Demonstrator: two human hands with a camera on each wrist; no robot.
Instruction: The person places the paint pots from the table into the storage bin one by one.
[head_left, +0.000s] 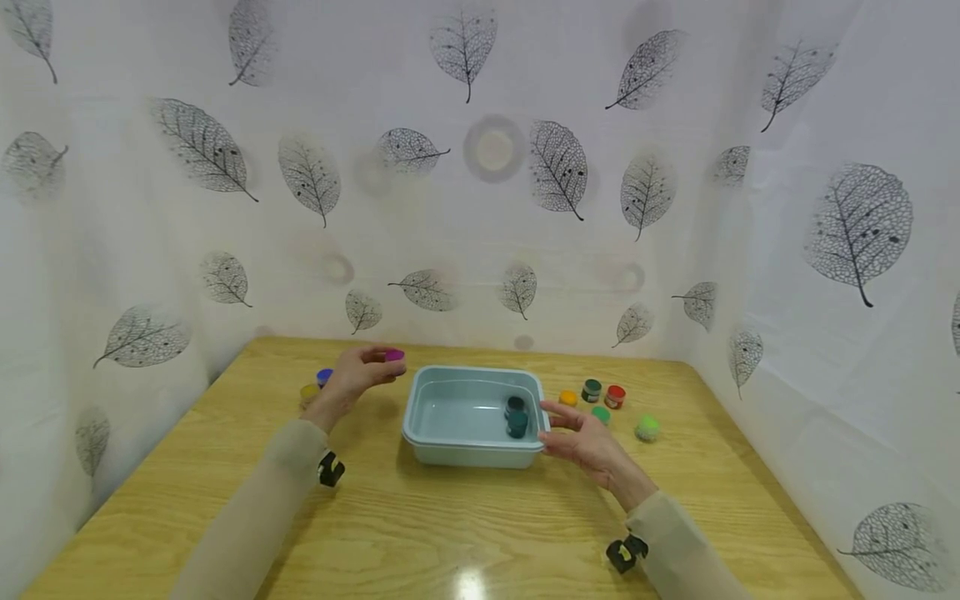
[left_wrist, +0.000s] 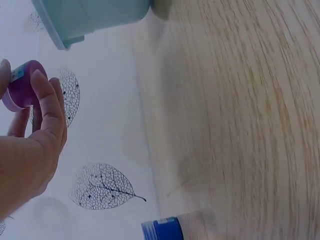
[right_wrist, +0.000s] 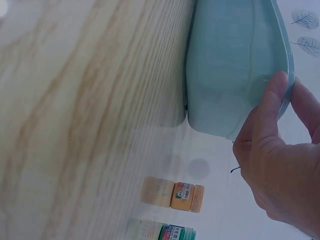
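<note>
My left hand (head_left: 360, 372) pinches a small purple paint jar (left_wrist: 26, 86) between thumb and fingers, raised just left of the light blue plastic basin (head_left: 474, 457). In the left wrist view the jar is tilted, a label on its side. At the basin's right rim is my right hand (head_left: 592, 446), its thumb and fingers on either side of the edge, as the right wrist view (right_wrist: 280, 155) also shows. Two dark jars, one of them a dark teal jar (head_left: 517, 425), sit inside the basin at its right end.
Left of the basin stand a blue jar (head_left: 325, 377) and a yellow jar (head_left: 309, 393). On the right are an orange jar (head_left: 567, 398), a dark green jar (head_left: 592, 390), a red jar (head_left: 615, 397), a green jar (head_left: 601, 414) and a lime green jar (head_left: 647, 428). A leaf-print curtain (head_left: 480, 208) surrounds the wooden table.
</note>
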